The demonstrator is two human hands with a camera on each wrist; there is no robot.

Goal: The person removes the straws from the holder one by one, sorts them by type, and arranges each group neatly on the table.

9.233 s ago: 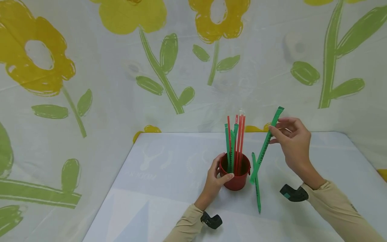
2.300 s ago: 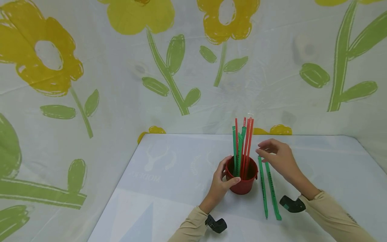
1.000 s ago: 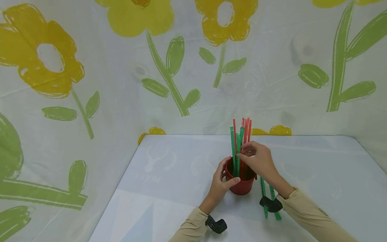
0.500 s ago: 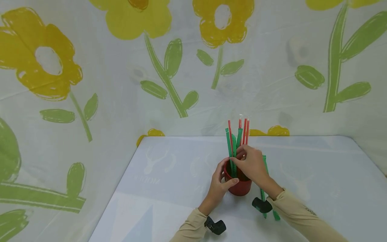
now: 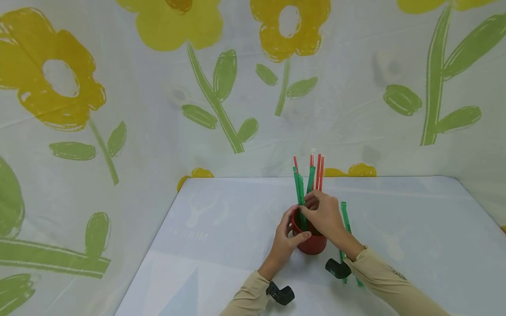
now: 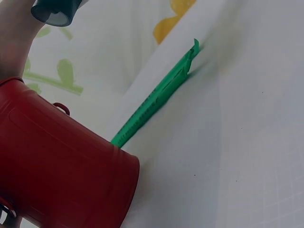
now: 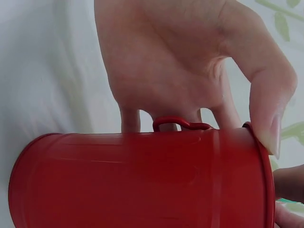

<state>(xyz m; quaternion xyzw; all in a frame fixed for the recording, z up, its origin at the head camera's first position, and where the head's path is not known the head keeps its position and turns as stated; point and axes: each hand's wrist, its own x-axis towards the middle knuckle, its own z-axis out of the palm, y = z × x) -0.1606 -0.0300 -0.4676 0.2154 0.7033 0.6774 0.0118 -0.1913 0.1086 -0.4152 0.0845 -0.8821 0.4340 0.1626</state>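
Note:
A red pail [image 5: 310, 246] stands upright on the table with several red straws [image 5: 319, 171] and green-wrapped straws [image 5: 311, 177] in it. My left hand [image 5: 281, 245] holds it from the left, thumb over the rim, as the right wrist view confirms. Above the opening, my right hand [image 5: 326, 215] pinches a green-wrapped straw [image 5: 301, 188] between thumb and fingers. That straw leans left, its lower end inside the pail. In the right wrist view, only a sliver of green shows between the fingertips [image 7: 289, 183] beyond the rim.
Two green-wrapped straws [image 5: 345, 215] lie on the table right of the pail, partly hidden by my right forearm. The left wrist view shows one green straw [image 6: 156, 97] beyond the pail. A flower-printed curtain [image 5: 336, 109] hangs behind the pale table [image 5: 221, 237].
The green straw held earlier was laid beside the other on the table. My right hand then moved left to the pail and tilted the green straws leftward. My left hand keeps its hold.

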